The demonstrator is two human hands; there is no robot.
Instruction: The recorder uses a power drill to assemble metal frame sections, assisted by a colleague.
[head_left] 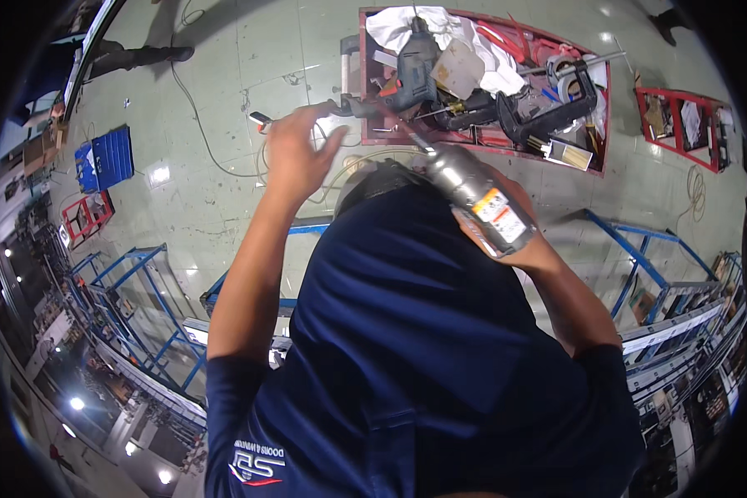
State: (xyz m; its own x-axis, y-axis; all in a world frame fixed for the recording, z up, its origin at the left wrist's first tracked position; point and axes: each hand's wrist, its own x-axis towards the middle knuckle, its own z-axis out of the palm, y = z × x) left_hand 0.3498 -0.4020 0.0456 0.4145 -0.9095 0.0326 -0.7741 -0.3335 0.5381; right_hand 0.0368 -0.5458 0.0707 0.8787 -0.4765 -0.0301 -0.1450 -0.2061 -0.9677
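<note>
My right hand [515,224] is wrapped around a power tool [471,192] with a silver cylindrical body, a label, and a thin shaft pointing up and left; its exact kind is unclear. My left hand [297,153] is raised with thumb and fingers apart. Its forefinger reaches a dark rounded piece [355,106] at the left edge of a red tray [363,75]; whether they touch I cannot tell. Inside the tray lie a dark power drill [415,70], a black C-clamp [552,108], white cloth [500,73], and a flat beige piece [459,70].
Cables and a pale hose [261,158] run over the tiled floor [249,58]. A blue crate [105,158] is at left, and a red open rack [681,131] at right. Blue metal frames [643,249] stand on both sides. Another person's leg [145,56] shows at upper left.
</note>
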